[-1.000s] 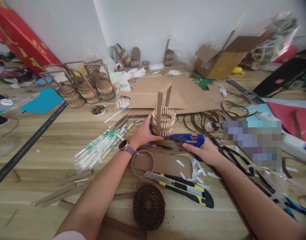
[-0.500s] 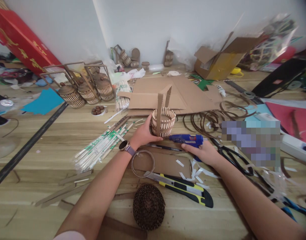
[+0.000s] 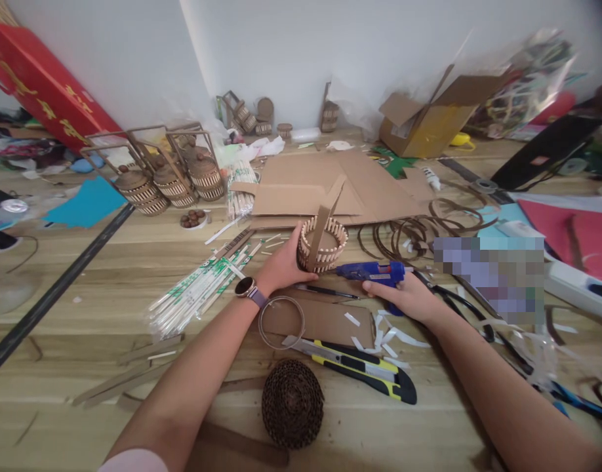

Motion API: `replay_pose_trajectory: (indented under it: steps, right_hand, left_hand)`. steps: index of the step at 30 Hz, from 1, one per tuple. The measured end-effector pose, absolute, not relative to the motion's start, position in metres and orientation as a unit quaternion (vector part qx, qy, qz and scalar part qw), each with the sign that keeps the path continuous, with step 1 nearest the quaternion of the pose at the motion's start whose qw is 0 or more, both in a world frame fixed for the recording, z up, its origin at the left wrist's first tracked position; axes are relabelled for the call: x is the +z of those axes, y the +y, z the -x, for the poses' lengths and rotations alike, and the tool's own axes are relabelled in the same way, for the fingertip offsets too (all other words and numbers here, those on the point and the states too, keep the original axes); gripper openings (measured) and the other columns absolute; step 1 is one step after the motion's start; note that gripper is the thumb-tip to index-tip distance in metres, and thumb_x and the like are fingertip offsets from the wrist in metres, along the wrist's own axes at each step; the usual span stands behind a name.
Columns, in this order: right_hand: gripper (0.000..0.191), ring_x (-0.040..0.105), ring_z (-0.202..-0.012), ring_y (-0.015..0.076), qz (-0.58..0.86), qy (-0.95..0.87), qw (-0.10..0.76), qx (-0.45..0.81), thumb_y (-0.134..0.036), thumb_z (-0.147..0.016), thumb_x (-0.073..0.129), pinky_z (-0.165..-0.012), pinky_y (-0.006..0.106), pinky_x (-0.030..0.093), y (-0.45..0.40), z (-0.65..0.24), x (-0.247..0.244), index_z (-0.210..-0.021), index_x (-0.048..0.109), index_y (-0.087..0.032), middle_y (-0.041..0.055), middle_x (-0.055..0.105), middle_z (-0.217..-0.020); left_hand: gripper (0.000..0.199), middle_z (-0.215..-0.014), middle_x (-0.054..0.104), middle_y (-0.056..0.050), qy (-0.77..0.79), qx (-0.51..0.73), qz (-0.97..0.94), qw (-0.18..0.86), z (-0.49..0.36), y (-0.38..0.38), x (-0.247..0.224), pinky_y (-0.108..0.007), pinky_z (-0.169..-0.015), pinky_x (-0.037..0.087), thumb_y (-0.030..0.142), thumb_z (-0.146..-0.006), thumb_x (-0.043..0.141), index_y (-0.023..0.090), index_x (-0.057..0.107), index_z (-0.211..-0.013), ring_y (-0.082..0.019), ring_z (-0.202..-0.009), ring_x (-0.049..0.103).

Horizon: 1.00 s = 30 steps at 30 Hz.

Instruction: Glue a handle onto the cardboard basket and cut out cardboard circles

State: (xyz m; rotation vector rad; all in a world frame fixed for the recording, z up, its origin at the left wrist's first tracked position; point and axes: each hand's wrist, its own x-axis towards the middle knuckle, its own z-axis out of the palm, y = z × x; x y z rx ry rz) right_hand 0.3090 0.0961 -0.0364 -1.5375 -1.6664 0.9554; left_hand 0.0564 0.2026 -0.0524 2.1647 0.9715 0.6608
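My left hand (image 3: pixel 287 264) is closed around the left side of a small round basket (image 3: pixel 333 244) made of pale sticks and brown strips. Two flat cardboard strips (image 3: pixel 321 226) rise from the basket, one at the near side and one farther back. In my right hand (image 3: pixel 410 298) is a blue glue gun (image 3: pixel 372 270), its nozzle pointing left at the basket's lower right side. Whether the nozzle touches the basket I cannot tell. Just below lie a black pen (image 3: pixel 330 290) and a cardboard piece (image 3: pixel 325 321) with white paper scraps.
A yellow-black utility knife (image 3: pixel 364 370) and a corrugated cardboard roll (image 3: pixel 293 404) lie nearest me. Bagged sticks (image 3: pixel 197 288) and several lidded baskets (image 3: pixel 176 183) stand left. Brown strip coils (image 3: pixel 394 242) and black scissors (image 3: pixel 458 298) are right; flat cardboard (image 3: pixel 301 170) lies behind.
The basket has tilted and turned in my left hand, its upright strips now leaning right. My right hand has shifted the glue gun slightly rightward.
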Motion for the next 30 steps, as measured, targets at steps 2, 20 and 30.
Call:
replay_pose_trajectory:
  steps: [2, 20, 30]
  right_hand:
    - [0.038, 0.062, -0.060, 0.0212, 0.579, -0.643, 0.330, 0.377, -0.059, -0.074, 0.069, -0.059, 0.033, 0.053, 0.096, -0.311, -0.034, -0.069, 0.069, -0.021, 0.0026, 0.069, -0.063]
    - [0.040, 0.062, -0.060, 0.0210, 0.567, -0.646, 0.325, 0.394, -0.057, -0.075, 0.069, -0.064, 0.034, 0.054, 0.096, -0.316, -0.034, -0.063, 0.066, -0.020, 0.0025, 0.066, -0.059]
    - [0.039, 0.066, -0.065, 0.0229, 0.566, -0.651, 0.322, 0.389, -0.055, -0.077, 0.069, -0.067, 0.036, 0.055, 0.097, -0.318, -0.039, -0.082, 0.075, -0.017, 0.0046, 0.073, -0.070]
  left_hand:
    - [0.133, -0.158, 0.035, -0.024, 0.365, 0.245, -0.832, 0.337, -0.056, 0.203, -0.052, -0.051, -0.117, 0.031, 0.031, -0.063, 0.088, 0.018, -0.003, -0.159, -0.037, -0.144, 0.039]
    - [0.137, -0.167, 0.014, -0.020, 0.369, 0.285, -0.816, 0.341, -0.066, 0.195, -0.053, -0.048, -0.120, 0.028, 0.028, -0.065, 0.085, 0.021, -0.015, -0.158, -0.034, -0.149, 0.029]
    - [0.135, -0.162, 0.029, -0.021, 0.389, 0.288, -0.816, 0.315, -0.068, 0.194, -0.056, -0.047, -0.114, 0.037, 0.025, -0.063, 0.083, 0.019, -0.014, -0.158, -0.035, -0.144, 0.039]
